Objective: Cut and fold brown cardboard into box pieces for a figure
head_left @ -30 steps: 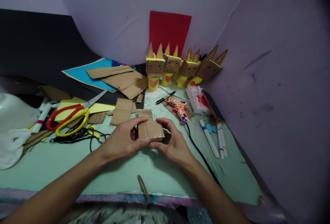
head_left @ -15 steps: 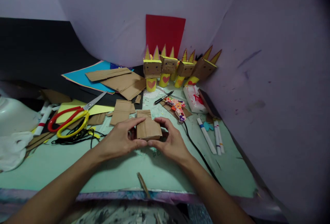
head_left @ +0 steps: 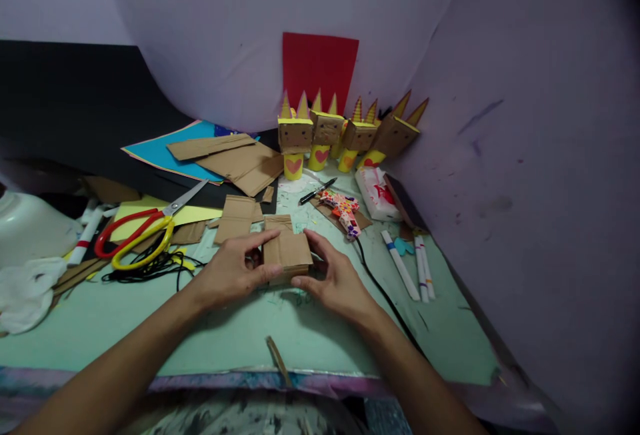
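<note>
A small square cardboard box [head_left: 287, 252] is between my two hands, just above or on the green table. My left hand [head_left: 235, 266] grips its left side, thumb at the front and index finger along the top. My right hand [head_left: 333, 273] is curved around the right side, its index finger at the back corner and its thumb near the front lower edge. Another cardboard piece [head_left: 278, 223] lies just behind the box. Flat cardboard [head_left: 236, 218] rests to the left of that piece.
Scissors [head_left: 150, 221] and black cord [head_left: 150, 267] lie left. Several box-headed figures [head_left: 295, 136] stand at the back. A patterned glue gun [head_left: 345, 211], its cable and markers [head_left: 400, 265] are right. A cardboard strip [head_left: 278, 359] lies near the front edge.
The box has tilted so more of its front side shows. My thumbs have moved apart, the left one up onto the box and the right one slightly to the right.
</note>
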Demonstrator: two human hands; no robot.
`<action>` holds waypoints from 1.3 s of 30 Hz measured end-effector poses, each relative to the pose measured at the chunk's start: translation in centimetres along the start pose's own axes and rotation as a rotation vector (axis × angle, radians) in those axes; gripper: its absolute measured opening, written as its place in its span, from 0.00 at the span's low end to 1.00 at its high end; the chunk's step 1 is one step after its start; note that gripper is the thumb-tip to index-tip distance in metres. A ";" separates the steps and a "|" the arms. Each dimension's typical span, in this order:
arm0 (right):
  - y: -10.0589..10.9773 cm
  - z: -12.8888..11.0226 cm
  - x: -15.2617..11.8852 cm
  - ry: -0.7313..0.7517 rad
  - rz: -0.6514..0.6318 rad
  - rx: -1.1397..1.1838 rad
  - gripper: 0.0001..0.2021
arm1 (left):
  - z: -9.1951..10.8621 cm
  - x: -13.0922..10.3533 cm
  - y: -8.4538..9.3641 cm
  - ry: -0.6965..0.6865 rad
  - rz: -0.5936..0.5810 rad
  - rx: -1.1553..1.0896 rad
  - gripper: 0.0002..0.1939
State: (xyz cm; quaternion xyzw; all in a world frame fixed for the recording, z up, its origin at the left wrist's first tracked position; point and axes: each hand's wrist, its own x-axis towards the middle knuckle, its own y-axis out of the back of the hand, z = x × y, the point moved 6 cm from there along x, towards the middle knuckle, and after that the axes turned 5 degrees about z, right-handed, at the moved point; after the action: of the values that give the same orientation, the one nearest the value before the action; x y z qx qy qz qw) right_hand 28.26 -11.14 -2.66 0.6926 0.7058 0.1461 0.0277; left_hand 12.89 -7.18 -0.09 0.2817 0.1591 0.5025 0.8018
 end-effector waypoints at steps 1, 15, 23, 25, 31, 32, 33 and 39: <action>-0.1 0.1 -0.2 0.015 -0.028 -0.058 0.38 | 0.0 0.0 0.0 -0.008 0.002 -0.006 0.33; -1.5 -0.8 -1.2 0.099 -0.136 -0.305 0.33 | 0.7 -0.2 0.2 -0.032 0.026 0.117 0.35; -1.6 -0.9 -1.1 0.052 -0.108 -0.316 0.31 | 0.3 -0.2 0.0 -0.056 0.044 0.094 0.34; -1.6 -1.0 -1.0 0.061 -0.104 -0.315 0.31 | 0.5 -0.2 0.0 -0.058 0.045 0.112 0.34; -1.5 -0.7 -0.9 0.082 -0.072 -0.336 0.31 | 1.0 -0.4 0.1 -0.056 0.067 0.167 0.33; -1.5 -0.7 -0.9 0.091 -0.063 -0.338 0.30 | 1.0 -0.4 0.2 -0.061 0.071 0.176 0.33; -1.5 -0.7 -0.9 0.099 -0.054 -0.342 0.30 | 1.0 -0.3 0.2 -0.068 0.072 0.182 0.33; -1.7 -0.3 -1.0 0.115 -0.044 -0.392 0.30 | 0.9 -0.2 0.0 -0.065 0.083 0.130 0.35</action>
State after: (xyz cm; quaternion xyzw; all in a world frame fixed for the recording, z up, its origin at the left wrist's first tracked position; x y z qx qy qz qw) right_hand 26.63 -12.12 -2.98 0.6489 0.6793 0.3194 0.1246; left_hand 13.25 -7.61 0.62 0.3558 0.1537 0.5146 0.7648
